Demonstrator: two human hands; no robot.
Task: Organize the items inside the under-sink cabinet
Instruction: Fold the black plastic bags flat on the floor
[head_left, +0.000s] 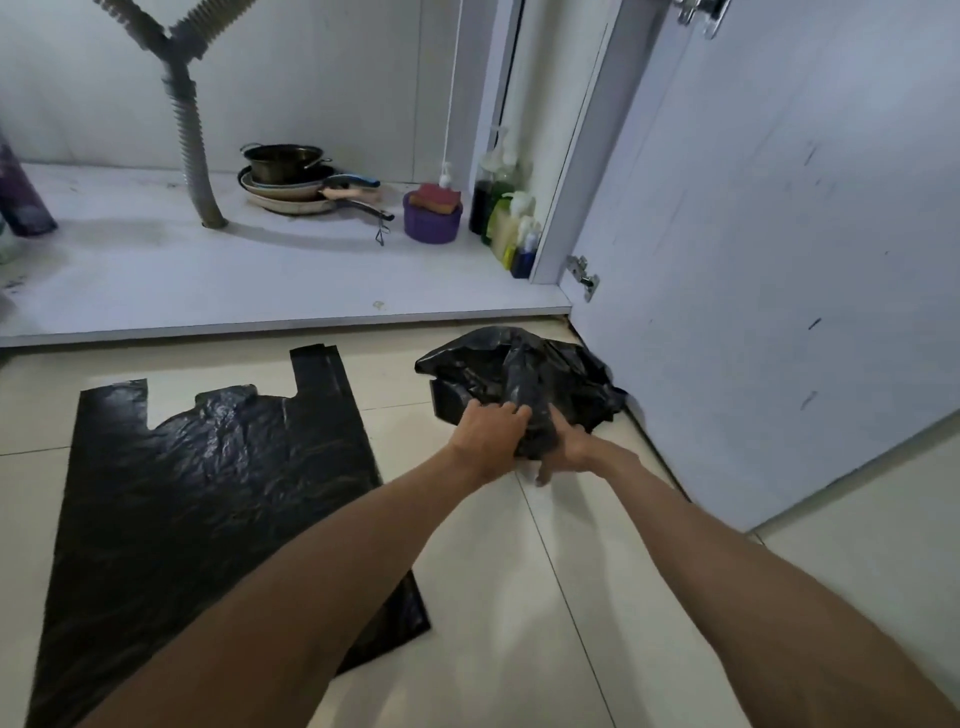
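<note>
A crumpled pile of black plastic bags (519, 371) lies on the tiled floor just outside the cabinet's right corner. My left hand (488, 434) and my right hand (569, 449) both grip a bunched black bag at the pile's near edge. A single black plastic bag (208, 499) is spread flat on the floor to the left. Inside the cabinet stand stacked pans (296, 182), a purple tub (432, 221) with a red and yellow sponge on top, and several soap bottles (506, 213) along the right wall.
A grey corrugated drain hose (195, 150) drops to the cabinet floor (156, 270). The open white cabinet door (779, 260) stands at the right, close to the pile. A purple object (21, 197) is at the far left edge.
</note>
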